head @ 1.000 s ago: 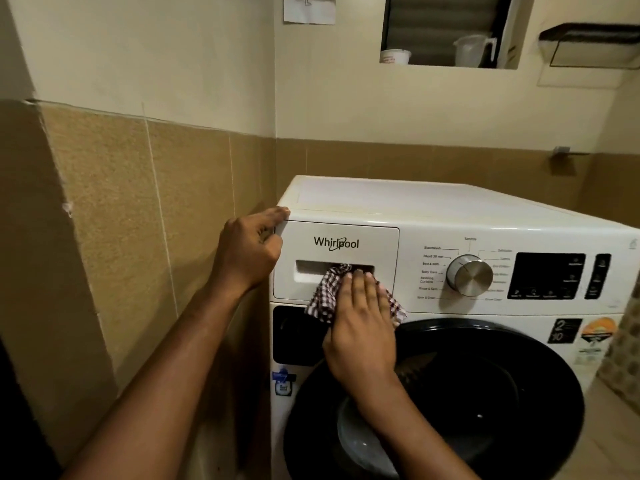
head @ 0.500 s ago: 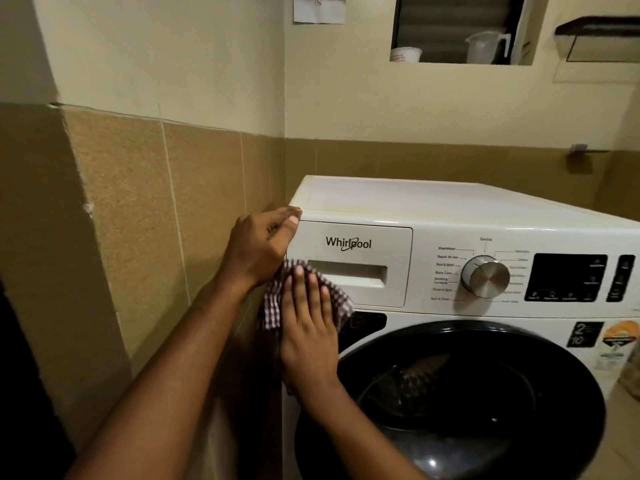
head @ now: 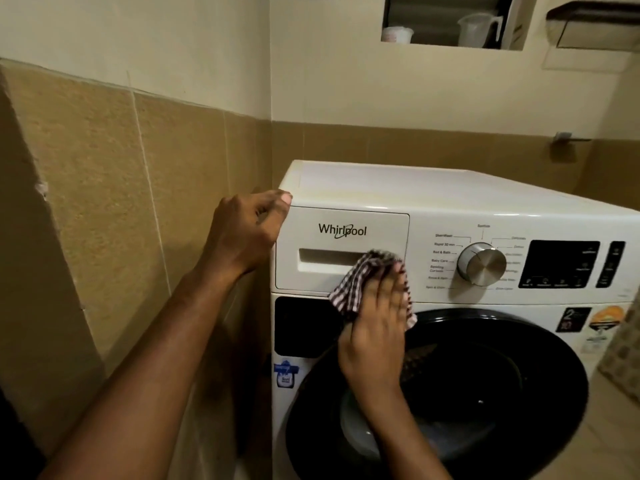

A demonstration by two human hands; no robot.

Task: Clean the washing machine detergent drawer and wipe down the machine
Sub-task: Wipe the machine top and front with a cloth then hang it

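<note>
At one drawer (head: 343, 237): one cloth (head: 360, 282) under right hand (head: 374, 334); left hand (head: 246, 233) beside.

Bare left forearm (head: 149, 348) (right forearm (head: 412, 441) too)

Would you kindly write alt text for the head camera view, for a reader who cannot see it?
A person's right hand presses a checked cloth against the lower right of the detergent drawer front on a white Whirlpool front-loading washing machine. The left hand, fingers curled, touches the machine's top left corner.

One washing machine (head: 415, 188); one drawer (head: 346, 216); one cloth (head: 360, 275); one dial (head: 483, 263); two hands (head: 242, 233) (head: 374, 334)
</note>
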